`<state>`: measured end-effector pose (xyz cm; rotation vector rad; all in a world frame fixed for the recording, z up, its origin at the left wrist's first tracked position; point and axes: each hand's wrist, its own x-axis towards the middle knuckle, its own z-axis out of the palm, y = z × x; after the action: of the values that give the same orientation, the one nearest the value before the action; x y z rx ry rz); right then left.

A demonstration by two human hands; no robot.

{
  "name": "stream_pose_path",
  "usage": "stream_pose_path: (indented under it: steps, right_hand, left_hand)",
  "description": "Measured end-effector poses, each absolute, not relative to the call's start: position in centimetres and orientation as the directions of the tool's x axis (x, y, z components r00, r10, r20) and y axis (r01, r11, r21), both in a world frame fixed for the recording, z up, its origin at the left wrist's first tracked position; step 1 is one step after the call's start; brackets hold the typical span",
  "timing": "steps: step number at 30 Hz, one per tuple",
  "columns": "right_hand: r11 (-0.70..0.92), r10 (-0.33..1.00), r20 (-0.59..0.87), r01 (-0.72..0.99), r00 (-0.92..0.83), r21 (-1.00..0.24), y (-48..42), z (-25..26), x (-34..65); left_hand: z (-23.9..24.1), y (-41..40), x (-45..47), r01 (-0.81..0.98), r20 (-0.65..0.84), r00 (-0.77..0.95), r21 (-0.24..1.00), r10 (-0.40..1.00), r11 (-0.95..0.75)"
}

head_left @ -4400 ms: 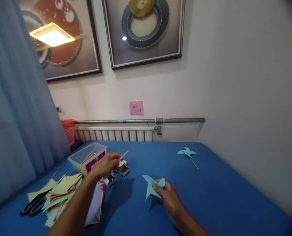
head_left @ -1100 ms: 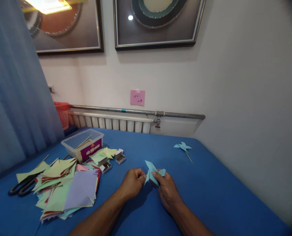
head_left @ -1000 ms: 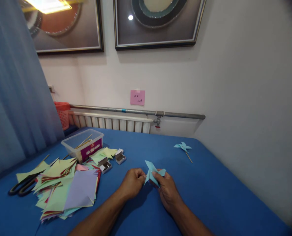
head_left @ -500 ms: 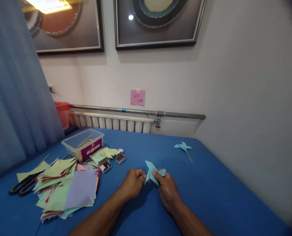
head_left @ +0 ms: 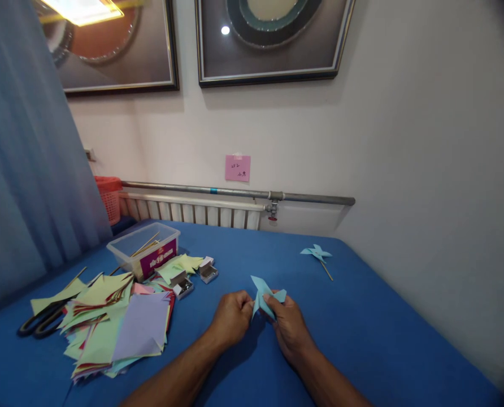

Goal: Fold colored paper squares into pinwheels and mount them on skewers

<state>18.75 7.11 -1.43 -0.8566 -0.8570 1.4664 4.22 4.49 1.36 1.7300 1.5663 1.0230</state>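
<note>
My right hand (head_left: 289, 325) pinches a light blue folded paper pinwheel (head_left: 265, 293) just above the blue table (head_left: 362, 339). My left hand (head_left: 231, 317) is closed in a fist right beside it, fingertips meeting the paper's left side. What the left fingers hold is hidden; a wooden stick was in them earlier. A finished light blue pinwheel on a stick (head_left: 317, 254) lies further back to the right.
A heap of coloured paper squares (head_left: 112, 328) covers the left of the table, with black scissors (head_left: 40, 323) at its edge. Behind it stand a clear plastic box of wooden sticks (head_left: 144, 255) and two small open pin boxes (head_left: 195, 278). A radiator and wall close the far side.
Since 4.4 s ago my left hand came from the box of sticks over to the pinwheel. In the last second both hands have stayed almost still on it.
</note>
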Motion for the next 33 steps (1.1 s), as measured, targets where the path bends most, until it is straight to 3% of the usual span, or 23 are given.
stream_pose_path:
  steps: [33]
  right_hand:
    - [-0.107,0.994,-0.097,-0.490,-0.046,-0.865,6.7,-0.5,19.0]
  left_hand:
    - [0.4,4.8,4.7,0.523,0.195,0.001,0.836,0.981,-0.167]
